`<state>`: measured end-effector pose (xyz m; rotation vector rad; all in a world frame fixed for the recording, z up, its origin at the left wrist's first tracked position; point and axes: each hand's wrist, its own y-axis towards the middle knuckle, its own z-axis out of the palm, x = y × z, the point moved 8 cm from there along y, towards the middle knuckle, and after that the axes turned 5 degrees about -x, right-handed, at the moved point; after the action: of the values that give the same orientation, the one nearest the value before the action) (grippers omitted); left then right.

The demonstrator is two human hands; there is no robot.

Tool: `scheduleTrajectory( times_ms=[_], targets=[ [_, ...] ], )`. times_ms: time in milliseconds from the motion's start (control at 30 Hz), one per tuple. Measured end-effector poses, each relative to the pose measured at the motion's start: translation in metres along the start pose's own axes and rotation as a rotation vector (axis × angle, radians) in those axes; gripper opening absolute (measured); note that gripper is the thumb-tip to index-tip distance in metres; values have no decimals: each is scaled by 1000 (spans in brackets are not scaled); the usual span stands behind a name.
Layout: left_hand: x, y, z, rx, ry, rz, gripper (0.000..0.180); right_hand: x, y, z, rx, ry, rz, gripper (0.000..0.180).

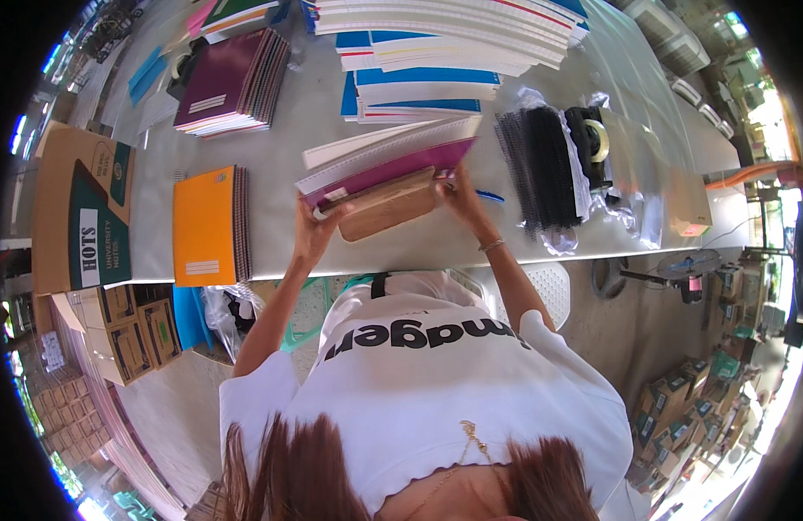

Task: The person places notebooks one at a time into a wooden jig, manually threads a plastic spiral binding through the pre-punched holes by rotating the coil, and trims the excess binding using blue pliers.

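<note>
Between my two hands a bundle of punched white sheets with a purple cover (401, 171) is held tilted up on its long edge. My left hand (317, 227) grips its left end, with the fingers partly hidden behind it. At the right end, my right hand (458, 193) closes on the bundle's edge. Just on the near side of the bundle lies a brown wooden board (388, 212), partly covered by it. A blue pen (490, 197) rests on the table to the right of my right hand.
Orange spiral notebooks (206, 226) and maroon ones (223, 82) are stacked at left, near a cardboard box (82, 208). Tall piles of white sheets with blue covers (436, 39) stand ahead. Black spiral coils (540, 165) and a tape roll (598, 141) lie at right.
</note>
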<state>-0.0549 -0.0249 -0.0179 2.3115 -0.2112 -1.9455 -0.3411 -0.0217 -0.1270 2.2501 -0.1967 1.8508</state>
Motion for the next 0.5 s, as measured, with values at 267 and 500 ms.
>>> scheduleTrajectory(
  times_ms=[267, 500],
  targets=[
    [75, 21, -50, 55, 261, -34, 47, 67, -6, -59, -79, -816, -363, 52],
    [25, 54, -66, 27, -84, 50, 82, 22, -57, -198, -655, -1302, 352, 43]
  ],
)
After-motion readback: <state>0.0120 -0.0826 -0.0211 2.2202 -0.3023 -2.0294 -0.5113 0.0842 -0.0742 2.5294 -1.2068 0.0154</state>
